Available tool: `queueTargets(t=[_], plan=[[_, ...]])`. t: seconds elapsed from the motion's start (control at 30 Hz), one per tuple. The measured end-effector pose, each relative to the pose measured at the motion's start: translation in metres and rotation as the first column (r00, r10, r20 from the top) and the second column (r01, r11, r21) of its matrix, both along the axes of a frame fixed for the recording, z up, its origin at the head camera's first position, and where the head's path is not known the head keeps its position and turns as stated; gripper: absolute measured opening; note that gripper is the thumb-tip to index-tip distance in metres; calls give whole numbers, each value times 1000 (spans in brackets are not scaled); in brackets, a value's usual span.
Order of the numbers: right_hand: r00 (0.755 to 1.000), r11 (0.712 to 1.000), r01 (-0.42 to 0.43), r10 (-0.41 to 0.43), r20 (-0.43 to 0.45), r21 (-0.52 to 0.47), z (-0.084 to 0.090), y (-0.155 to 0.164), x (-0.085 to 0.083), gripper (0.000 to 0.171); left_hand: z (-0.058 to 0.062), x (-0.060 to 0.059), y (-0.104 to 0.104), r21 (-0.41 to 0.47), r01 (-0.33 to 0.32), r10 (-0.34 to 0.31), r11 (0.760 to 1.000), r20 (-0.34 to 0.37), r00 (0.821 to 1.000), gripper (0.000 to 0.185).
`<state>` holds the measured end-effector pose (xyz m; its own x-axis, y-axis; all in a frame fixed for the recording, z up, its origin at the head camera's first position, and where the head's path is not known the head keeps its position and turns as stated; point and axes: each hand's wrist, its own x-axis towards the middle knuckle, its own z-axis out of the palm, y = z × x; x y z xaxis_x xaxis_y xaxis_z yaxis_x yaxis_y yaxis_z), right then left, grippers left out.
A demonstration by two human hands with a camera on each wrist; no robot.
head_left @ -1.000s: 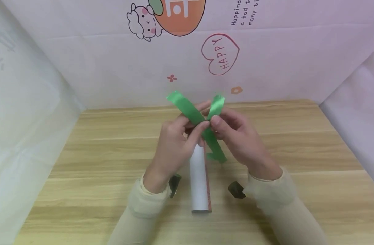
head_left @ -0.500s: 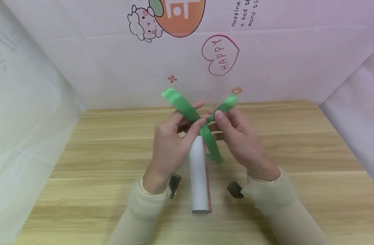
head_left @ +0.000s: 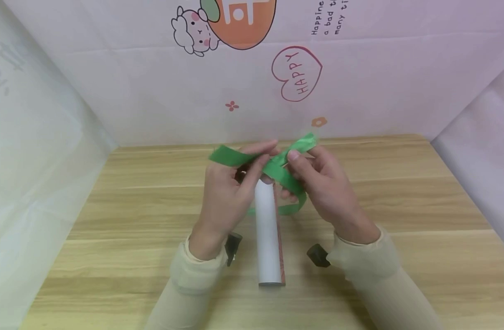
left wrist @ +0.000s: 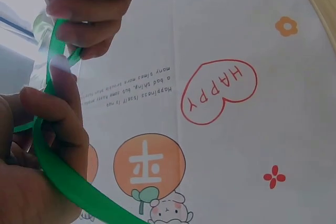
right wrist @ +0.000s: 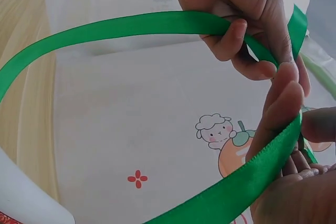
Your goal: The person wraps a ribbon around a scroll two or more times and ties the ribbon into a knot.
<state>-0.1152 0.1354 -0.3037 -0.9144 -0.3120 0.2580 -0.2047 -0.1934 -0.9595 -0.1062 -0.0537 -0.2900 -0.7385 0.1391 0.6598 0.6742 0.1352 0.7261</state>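
A green satin ribbon (head_left: 228,156) crosses over itself between both hands, above a white paper roll with a red edge (head_left: 268,238). Lower down, part of the ribbon shows on either side of the roll. My left hand (head_left: 224,197) pinches the ribbon near the crossing, with one tail hanging out past its index finger. Thumb and fingers of my right hand (head_left: 328,190) pinch the other tail. In the right wrist view a wide ribbon loop (right wrist: 131,26) arches over toward the roll (right wrist: 26,198). Fingers hide the crossing itself.
Beneath the hands is a wood-grain table (head_left: 144,220). A white printed cloth (head_left: 152,101) stands behind it, with more white cloth at both sides. Small black objects (head_left: 318,255) sit by each wrist.
The left tail has dropped from pointing up to lying nearly sideways. My right hand's tail has swung outward to the right. The strand below the crossing now bows into a rounded loop.
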Motion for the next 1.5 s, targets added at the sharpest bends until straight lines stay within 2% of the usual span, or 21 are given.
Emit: queueTargets(t=[0.2,0.37,0.47,0.6,0.73,0.87,1.03,1.2,1.37,1.5], plan=[[1000,1000,16,-16,21,-14,1,-1,0,14,-1,1,-3,0,32,-32,999,23,999,21],[999,999,30,-29,28,-32,2,-1,1,14,0,1,-5,-63,20,-17,998,39,999,20],[1000,999,17,-17,15,-30,2,0,1,16,-1,1,-4,-67,24,-23,997,26,999,20],[1000,998,-23,22,7,55,3,3,2,15,0,0,-3,-57,31,-30,998,16,999,20],[999,985,-42,43,-4,165,4,5,2,11,0,0,-5,-52,8,-4,999,67,998,21],[1000,984,2,-2,2,180,5,5,4,11,0,0,-7,-41,-6,11,999,116,993,27],[995,984,99,-98,-14,148,5,3,4,13,-1,-2,-7,-33,-33,36,999,111,993,28],[980,974,185,-173,-96,132,4,1,1,14,-3,-3,-8,-25,-80,82,996,118,990,26],[966,967,220,-197,-166,130,2,3,-1,14,-3,-5,-8,-26,-68,71,997,165,984,29],[951,949,270,-237,-199,159,1,4,-3,13,-4,-5,-9,-25,-55,59,998,232,971,32]])
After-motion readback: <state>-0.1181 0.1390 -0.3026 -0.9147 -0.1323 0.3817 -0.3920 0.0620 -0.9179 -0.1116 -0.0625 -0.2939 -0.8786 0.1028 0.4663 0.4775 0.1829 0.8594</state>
